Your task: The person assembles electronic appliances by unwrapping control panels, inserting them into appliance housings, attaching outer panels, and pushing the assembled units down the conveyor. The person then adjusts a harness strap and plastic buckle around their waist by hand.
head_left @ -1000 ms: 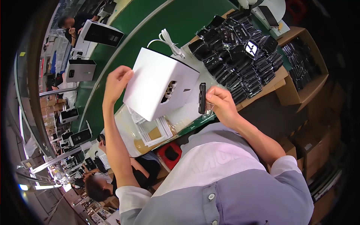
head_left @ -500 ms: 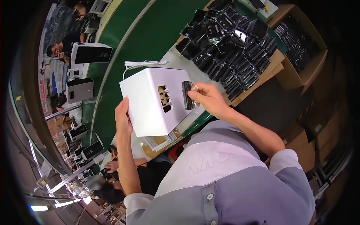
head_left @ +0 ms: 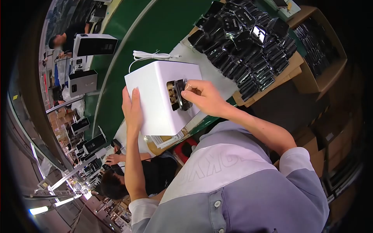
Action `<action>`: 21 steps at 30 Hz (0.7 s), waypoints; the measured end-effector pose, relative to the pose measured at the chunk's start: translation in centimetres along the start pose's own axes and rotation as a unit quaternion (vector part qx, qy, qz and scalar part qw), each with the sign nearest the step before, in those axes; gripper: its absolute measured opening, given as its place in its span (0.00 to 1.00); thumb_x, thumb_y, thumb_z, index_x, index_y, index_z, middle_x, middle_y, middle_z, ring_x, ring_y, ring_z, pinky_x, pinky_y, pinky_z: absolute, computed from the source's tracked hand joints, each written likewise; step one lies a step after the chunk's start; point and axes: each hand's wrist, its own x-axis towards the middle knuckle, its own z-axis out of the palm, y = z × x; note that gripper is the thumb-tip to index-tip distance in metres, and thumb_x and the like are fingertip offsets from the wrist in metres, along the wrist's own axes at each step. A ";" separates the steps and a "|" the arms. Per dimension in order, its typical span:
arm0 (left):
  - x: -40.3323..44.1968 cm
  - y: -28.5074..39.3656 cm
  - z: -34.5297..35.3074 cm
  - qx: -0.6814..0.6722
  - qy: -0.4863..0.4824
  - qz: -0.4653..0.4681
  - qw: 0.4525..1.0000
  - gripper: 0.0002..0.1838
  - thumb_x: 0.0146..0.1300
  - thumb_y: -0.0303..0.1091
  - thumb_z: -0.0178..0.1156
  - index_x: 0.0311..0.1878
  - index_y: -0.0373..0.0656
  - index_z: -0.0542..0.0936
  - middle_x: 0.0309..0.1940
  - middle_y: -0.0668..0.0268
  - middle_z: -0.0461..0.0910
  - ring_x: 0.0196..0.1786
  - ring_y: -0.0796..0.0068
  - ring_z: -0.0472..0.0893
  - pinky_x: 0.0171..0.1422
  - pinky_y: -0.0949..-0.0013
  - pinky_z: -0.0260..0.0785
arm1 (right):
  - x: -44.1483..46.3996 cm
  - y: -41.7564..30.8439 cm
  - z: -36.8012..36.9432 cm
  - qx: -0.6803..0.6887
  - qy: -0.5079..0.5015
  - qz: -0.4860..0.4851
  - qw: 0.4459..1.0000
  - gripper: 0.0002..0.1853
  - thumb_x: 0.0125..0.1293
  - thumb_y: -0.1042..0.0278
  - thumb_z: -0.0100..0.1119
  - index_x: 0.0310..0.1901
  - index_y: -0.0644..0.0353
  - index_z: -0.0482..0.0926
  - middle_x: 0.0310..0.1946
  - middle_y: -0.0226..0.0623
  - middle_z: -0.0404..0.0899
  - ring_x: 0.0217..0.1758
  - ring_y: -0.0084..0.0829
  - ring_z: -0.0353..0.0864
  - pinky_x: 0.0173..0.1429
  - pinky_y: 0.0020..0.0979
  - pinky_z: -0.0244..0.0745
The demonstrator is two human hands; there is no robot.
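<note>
A white box-shaped housing [head_left: 149, 97] stands in front of me, with a rounded opening in its right-hand face and a coiled white cable [head_left: 149, 55] behind it. My left hand [head_left: 132, 110] lies against the housing's left side, with fingers apart. Between the fingers and thumb of my right hand [head_left: 204, 97] is a black panel [head_left: 180, 95] with clear film on it. The panel is tilted at the opening and covers its right part. Metal-coloured parts show inside the opening, left of the panel.
Many film-wrapped black panels [head_left: 241, 46] are heaped on cardboard at the upper right, beside an open carton [head_left: 336, 73]. Papers [head_left: 165, 139] lie below the housing. Co-workers [head_left: 112, 184] sit at the lower left and upper left. More housings [head_left: 83, 83] stand along the green line.
My right hand has brought the black panel leftward to the opening. The housing has been turned so that its opening faces me more. My left hand has moved down onto the housing's side.
</note>
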 end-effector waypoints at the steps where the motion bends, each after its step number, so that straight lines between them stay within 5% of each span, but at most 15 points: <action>1: -0.2 0.4 0.0 0.033 0.015 0.006 0.999 0.23 0.75 0.36 0.60 0.67 0.34 0.72 0.59 0.53 0.80 0.60 0.65 0.78 0.64 0.64 0.70 | 0.0 0.2 -0.1 0.000 -0.001 0.002 1.000 0.11 0.75 0.68 0.60 0.32 0.62 0.75 0.26 0.21 0.72 0.30 0.13 0.67 0.35 0.24 0.64; 3: -0.3 0.7 0.3 0.066 0.029 0.012 0.997 0.25 0.73 0.35 0.61 0.69 0.34 0.71 0.62 0.52 0.78 0.64 0.61 0.77 0.65 0.62 0.69 | -0.1 0.8 -0.8 -0.013 0.026 0.006 1.000 0.12 0.75 0.68 0.60 0.32 0.62 0.75 0.26 0.22 0.73 0.31 0.13 0.68 0.35 0.24 0.64; 5: -0.3 0.9 0.7 0.108 0.108 0.196 0.969 0.23 0.68 0.31 0.65 0.65 0.37 0.76 0.65 0.51 0.76 0.64 0.57 0.76 0.66 0.59 0.69 | -0.7 1.1 -1.6 -0.008 0.031 0.014 0.999 0.12 0.75 0.68 0.60 0.32 0.62 0.75 0.26 0.22 0.73 0.31 0.13 0.68 0.35 0.24 0.64; 6: -0.5 1.4 0.7 0.107 0.105 0.195 0.969 0.23 0.68 0.31 0.65 0.65 0.37 0.76 0.65 0.51 0.76 0.64 0.57 0.76 0.66 0.59 0.69 | -1.0 1.3 -2.0 -0.004 0.037 0.018 0.999 0.12 0.75 0.68 0.60 0.32 0.62 0.75 0.26 0.22 0.73 0.31 0.13 0.69 0.35 0.24 0.64; 8: -0.9 3.3 0.7 0.262 0.091 0.338 0.899 0.18 0.60 0.26 0.69 0.55 0.40 0.83 0.62 0.52 0.76 0.62 0.57 0.77 0.66 0.56 0.69 | -1.7 1.8 -2.8 -0.006 0.044 0.026 0.999 0.12 0.75 0.68 0.60 0.32 0.62 0.75 0.26 0.22 0.73 0.31 0.13 0.68 0.35 0.24 0.64; 9: -1.1 4.3 1.3 0.244 0.088 0.373 0.891 0.13 0.53 0.23 0.73 0.43 0.43 0.87 0.51 0.57 0.79 0.57 0.58 0.77 0.62 0.57 0.68 | -2.1 2.1 -3.0 -0.010 0.046 0.031 0.998 0.12 0.75 0.68 0.60 0.31 0.62 0.75 0.26 0.22 0.73 0.30 0.13 0.68 0.34 0.24 0.64; 10: -1.1 5.6 1.7 0.243 0.086 0.372 0.892 0.13 0.53 0.23 0.73 0.43 0.43 0.87 0.51 0.57 0.79 0.57 0.58 0.77 0.62 0.57 0.68 | -2.3 2.2 -3.1 -0.012 0.047 0.038 0.998 0.12 0.74 0.68 0.60 0.31 0.62 0.75 0.26 0.22 0.73 0.30 0.13 0.68 0.34 0.24 0.63; 13: -0.7 9.3 3.3 0.322 -0.092 0.445 0.831 0.10 0.48 0.25 0.74 0.36 0.44 0.87 0.35 0.64 0.76 0.46 0.60 0.75 0.49 0.61 0.62 | -2.9 2.1 -3.1 -0.017 0.050 0.038 0.998 0.12 0.74 0.68 0.60 0.32 0.62 0.75 0.25 0.21 0.72 0.30 0.13 0.67 0.33 0.24 0.63; 17: 0.8 11.5 5.9 0.429 -0.226 0.446 0.752 0.02 0.47 0.26 0.66 0.25 0.40 0.83 0.31 0.61 0.74 0.40 0.61 0.72 0.48 0.61 0.62 | -3.3 1.7 -3.2 -0.002 0.056 0.036 0.998 0.12 0.74 0.68 0.60 0.32 0.62 0.76 0.25 0.21 0.72 0.29 0.13 0.67 0.33 0.24 0.63; 21: 2.1 11.7 7.0 0.505 -0.283 0.449 0.681 0.01 0.46 0.25 0.65 0.24 0.39 0.84 0.31 0.61 0.75 0.42 0.61 0.73 0.49 0.61 0.63 | -4.0 1.6 -3.8 0.023 0.076 0.034 0.996 0.12 0.74 0.68 0.61 0.32 0.62 0.76 0.25 0.21 0.73 0.29 0.13 0.68 0.33 0.24 0.63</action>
